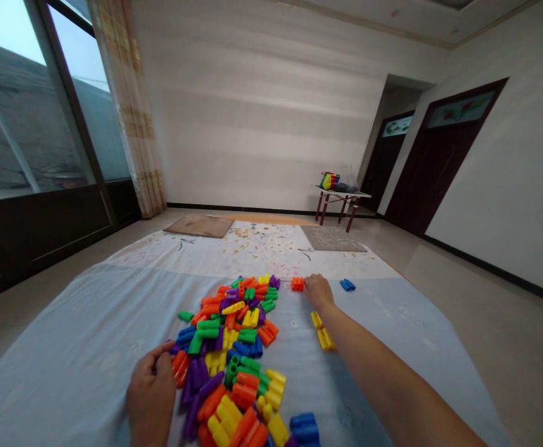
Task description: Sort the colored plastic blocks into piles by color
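Nearest, a blue block (pixel 305 428) lies on the pale sheet (pixel 89 347), on the near side of both hands and just right of the pile (pixel 230 340) of coloured blocks. The left hand (pixel 151 394) is at the pile's left edge, fingers bent and their tips by the blocks there; I cannot tell whether it grips one. The pile stretches between the two hands. Yellow blocks (pixel 326 339) lie nearer than the right hand (pixel 318 290), beside its forearm. That hand's bent fingers meet an orange block (pixel 298 284) just to their left; I cannot tell whether they pinch it or only touch it. A blue piece (pixel 347 285) lies apart, to its right. Beyond both hands come a brown mat (pixel 201 226) to the left, a grey mat (pixel 334 238) to the right, then a small table (pixel 362 195) bearing a bright bag (pixel 331 180).
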### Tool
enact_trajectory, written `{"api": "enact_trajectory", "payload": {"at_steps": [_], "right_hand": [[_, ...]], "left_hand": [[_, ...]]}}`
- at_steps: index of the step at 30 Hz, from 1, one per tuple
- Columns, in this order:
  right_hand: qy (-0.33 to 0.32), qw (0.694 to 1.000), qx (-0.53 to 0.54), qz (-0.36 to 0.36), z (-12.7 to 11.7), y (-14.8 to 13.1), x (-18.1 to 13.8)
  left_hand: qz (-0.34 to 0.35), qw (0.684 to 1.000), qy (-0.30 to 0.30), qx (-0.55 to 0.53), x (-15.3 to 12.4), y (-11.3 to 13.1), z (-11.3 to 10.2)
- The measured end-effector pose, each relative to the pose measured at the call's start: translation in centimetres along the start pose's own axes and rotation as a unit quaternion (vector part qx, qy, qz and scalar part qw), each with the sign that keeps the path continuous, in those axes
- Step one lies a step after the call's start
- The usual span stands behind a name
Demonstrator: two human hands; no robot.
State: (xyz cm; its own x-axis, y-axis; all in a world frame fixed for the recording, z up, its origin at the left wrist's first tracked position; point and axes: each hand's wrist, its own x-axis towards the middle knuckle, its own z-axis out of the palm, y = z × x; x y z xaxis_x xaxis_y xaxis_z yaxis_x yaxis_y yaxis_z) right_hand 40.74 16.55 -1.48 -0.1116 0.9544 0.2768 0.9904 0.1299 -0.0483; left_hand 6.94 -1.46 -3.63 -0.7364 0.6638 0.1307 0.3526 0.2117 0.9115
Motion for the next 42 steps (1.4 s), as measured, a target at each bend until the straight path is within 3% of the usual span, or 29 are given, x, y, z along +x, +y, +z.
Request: {"api": "enact_trajectory", "payload": {"at_steps": [10,14,17,20,24,29,34,39,42], "right_hand": [[0.039,0.998,0.045,-0.027,-0.9,-0.7,-1.1],[0.069,0.982,0.134,-0.115,-1.2,-3.7,-1.9],[0.087,0.941,0.247,-0.213,-1.5,-6.9,-3.0],[0.083,0.914,0.303,-0.258,-1.8,-9.8,-4.1],[0.058,0.901,0.319,-0.29,-2.3,-12.6,-5.0],[-0.002,0.909,0.275,-0.314,-2.1,-15.4,-4.7],[-0.06,0.916,0.246,-0.311,-1.8,-15.2,-4.6],[-0.07,0.901,0.267,-0.335,-3.3,-12.5,-5.2],[-0.053,0.911,0.265,-0.313,-4.2,-12.7,-5.1]], "left_hand": [[0.004,1.0,0.009,-0.013,-0.2,0.2,-0.1],[0.006,1.0,0.009,-0.02,-0.2,-0.1,0.1],[0.005,1.0,0.009,-0.02,-0.2,0.0,0.0],[0.002,1.0,0.004,-0.023,-0.3,0.2,0.0],[0.007,1.0,0.006,-0.022,-0.3,0.3,0.1],[0.006,1.0,0.01,-0.023,-0.1,-0.1,0.1],[0.006,1.0,0.006,-0.03,-0.3,0.1,0.0],[0.019,1.0,0.01,-0.015,-0.4,0.3,-0.1],[0.017,1.0,0.011,-0.02,-0.5,0.4,-0.1]]}}
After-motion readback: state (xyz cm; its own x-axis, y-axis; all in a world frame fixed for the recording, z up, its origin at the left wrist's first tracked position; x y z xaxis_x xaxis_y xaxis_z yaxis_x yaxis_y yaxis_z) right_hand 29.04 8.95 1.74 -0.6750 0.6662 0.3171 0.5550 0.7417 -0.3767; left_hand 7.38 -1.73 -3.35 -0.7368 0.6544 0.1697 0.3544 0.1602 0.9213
